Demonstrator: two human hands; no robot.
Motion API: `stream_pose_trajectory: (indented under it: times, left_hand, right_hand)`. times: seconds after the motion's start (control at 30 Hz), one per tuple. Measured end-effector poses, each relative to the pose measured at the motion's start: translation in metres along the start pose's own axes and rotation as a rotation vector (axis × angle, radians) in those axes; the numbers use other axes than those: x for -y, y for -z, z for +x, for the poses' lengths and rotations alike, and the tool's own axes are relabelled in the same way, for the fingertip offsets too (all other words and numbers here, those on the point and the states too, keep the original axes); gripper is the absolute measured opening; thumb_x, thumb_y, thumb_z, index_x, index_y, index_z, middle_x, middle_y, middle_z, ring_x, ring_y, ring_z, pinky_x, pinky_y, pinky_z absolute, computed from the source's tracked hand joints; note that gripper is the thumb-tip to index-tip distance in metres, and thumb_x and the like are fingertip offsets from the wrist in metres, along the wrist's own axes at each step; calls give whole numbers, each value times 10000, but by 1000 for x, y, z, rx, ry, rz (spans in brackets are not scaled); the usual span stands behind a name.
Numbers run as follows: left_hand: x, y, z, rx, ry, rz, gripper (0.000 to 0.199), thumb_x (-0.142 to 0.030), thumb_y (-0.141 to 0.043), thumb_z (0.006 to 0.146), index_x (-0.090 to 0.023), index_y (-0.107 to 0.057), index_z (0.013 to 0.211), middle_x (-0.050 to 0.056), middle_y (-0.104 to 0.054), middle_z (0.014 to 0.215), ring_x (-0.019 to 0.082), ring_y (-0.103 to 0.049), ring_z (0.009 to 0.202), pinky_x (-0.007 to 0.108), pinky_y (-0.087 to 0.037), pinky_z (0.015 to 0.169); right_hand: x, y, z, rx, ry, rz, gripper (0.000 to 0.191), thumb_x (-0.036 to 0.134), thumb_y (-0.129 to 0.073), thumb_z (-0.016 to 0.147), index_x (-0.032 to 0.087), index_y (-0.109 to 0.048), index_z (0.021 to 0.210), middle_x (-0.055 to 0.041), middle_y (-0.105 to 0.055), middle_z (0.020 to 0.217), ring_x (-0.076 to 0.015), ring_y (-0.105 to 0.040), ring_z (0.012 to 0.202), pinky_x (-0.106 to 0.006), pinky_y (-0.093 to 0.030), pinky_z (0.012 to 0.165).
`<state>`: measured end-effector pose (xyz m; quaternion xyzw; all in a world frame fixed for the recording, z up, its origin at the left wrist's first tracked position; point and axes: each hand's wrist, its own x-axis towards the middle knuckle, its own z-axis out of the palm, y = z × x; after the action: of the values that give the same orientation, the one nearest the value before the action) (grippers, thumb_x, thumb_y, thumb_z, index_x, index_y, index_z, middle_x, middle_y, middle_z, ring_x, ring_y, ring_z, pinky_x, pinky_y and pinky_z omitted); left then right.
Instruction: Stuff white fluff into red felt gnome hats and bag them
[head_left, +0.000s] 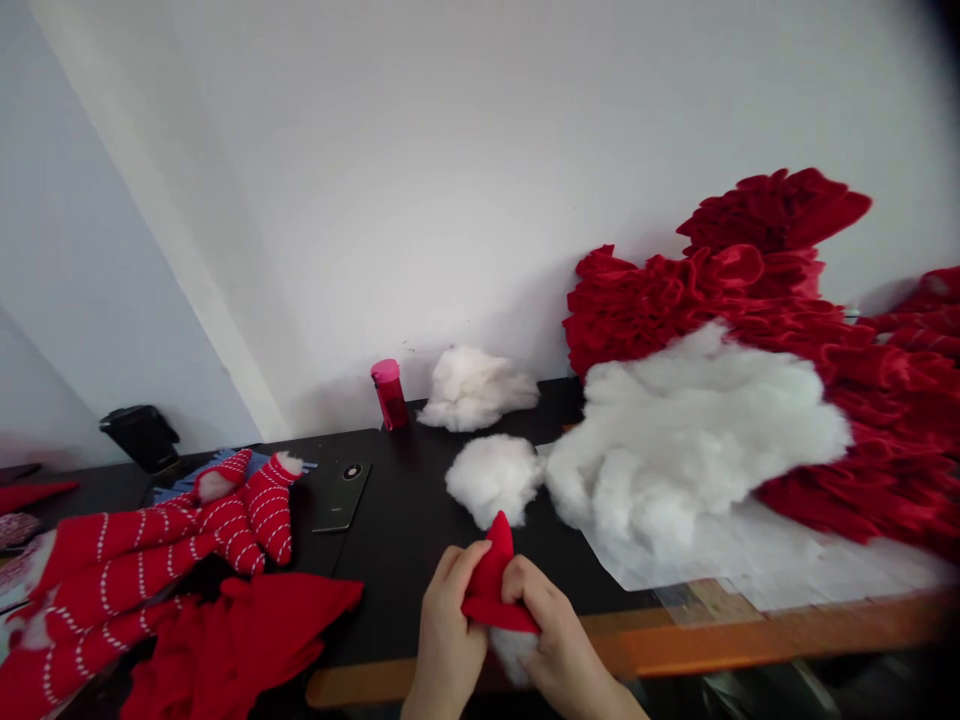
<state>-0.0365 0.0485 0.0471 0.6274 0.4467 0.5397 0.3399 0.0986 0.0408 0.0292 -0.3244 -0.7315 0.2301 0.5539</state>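
- Two bare hands hold one red pointed cap (493,575) over the middle of the near edge of the black bench (401,560).
- Judging by its look, the cap is already shaped: its cone seems full, its brim is formed, and a pale fluffy part (511,645) shows below. That lower end seems unfinished, though fingers hide whether it is open or closed.
- Plenty seems left over: limp red cloth pieces (244,630) lie heaped toward the left end of the near edge, apparently unfilled. A near fibre clump (491,475) and a far fibre clump (476,388) sit between the cap and the far edge, with a large fibre mound (675,440) to their right.
- Striped plush pieces (142,533) toward the left end look filled.
- The cap's tip points at the far edge, leaning slightly left; its long axis runs roughly from near edge to far. I cannot tell how steeply it rises.
- Both sides of the grip are closed: the left hand (451,610) curls around the cone's left flank, and the right hand (549,612) pinches above the brim.
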Motion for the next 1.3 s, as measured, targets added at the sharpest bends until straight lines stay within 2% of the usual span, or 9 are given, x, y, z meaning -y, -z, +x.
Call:
stream_pose_trajectory:
  times: [0.1, 0.3, 0.53, 0.73, 0.87, 0.97, 1.03, 1.2, 1.3]
  left_hand:
    - [-5, 2, 4, -58, -15, 50, 262, -72, -620, 652, -243, -743, 809, 46, -636, 723, 213, -577, 676, 268, -402, 630]
    - [-1, -7, 10, -381, 59, 65, 244, -58, -627, 575, -251, -663, 720, 14, -619, 706, 223, -540, 699, 283, -384, 679]
    - [-3, -15, -5, -423, 82, -13, 532, 14, -575, 550, -257, -678, 995, 70, -645, 1062, 292, -554, 1003, 315, -380, 865]
    - [-4, -19, -18, -366, 55, 76, 373, 24, -509, 602, -274, -658, 770, 71, -568, 943, 282, -537, 936, 352, -393, 892]
    - [0, -13, -15, -318, 89, -320, 301, -192, -735, 623, -257, -671, 909, 93, -577, 1072, 288, -527, 1022, 342, -476, 818]
    - [-2, -12, -8, -255, 409, -828, 476, -480, -725, 664, -200, -654, 1042, 122, -626, 1093, 300, -562, 1041, 385, -490, 831]
    - [-7, -16, -4, -153, 621, -1052, 473, -511, -648, 741, -133, -670, 1024, 152, -673, 1040, 299, -606, 1005, 396, -482, 856]
    - [-17, -24, 3, -227, 695, -1181, 367, -435, -601, 814, -113, -691, 964, 146, -725, 941, 265, -679, 861, 404, -488, 865]
    - [-16, -24, 4, -191, 700, -1237, 426, -497, -570, 816, -101, -697, 911, 142, -727, 848, 269, -688, 817, 420, -488, 868]
  right_hand:
    - [4, 2, 1, 56, -13, 27, 334, 18, -381, 517, 233, -381, 772, 17, -474, 784, -153, -485, 702, -248, -395, 620]
    - [-3, -15, 1, -252, -9, -106, 332, 26, -344, 481, 226, -406, 738, 19, -438, 725, -144, -456, 631, -222, -360, 544]
    - [-5, -10, 10, -338, -68, -84, 345, 27, -357, 498, 221, -462, 763, -13, -467, 839, -172, -492, 738, -264, -409, 649]
    - [-5, -5, 10, -451, -112, -55, 322, 19, -388, 567, 220, -518, 782, -24, -502, 880, -184, -521, 789, -274, -411, 676]
    - [-9, 2, 9, -561, -222, 114, 205, 79, -476, 648, 219, -513, 792, -17, -532, 877, -181, -534, 799, -271, -428, 700]
    - [-10, -2, 10, -459, -386, 322, 178, 143, -533, 698, 221, -489, 852, -16, -556, 895, -171, -560, 751, -258, -459, 643]
    - [-9, -8, 7, -397, -415, 330, 231, 157, -553, 708, 223, -482, 918, -27, -568, 919, -187, -584, 777, -279, -488, 657]
    - [-8, -14, -14, -577, -135, -251, 261, 131, -542, 789, 216, -520, 1035, -77, -504, 1023, -226, -552, 929, -352, -505, 783]
    - [-4, -12, -23, -334, 139, -370, 288, 71, -452, 869, 204, -543, 1108, -106, -515, 1110, -221, -547, 1039, -320, -504, 873]
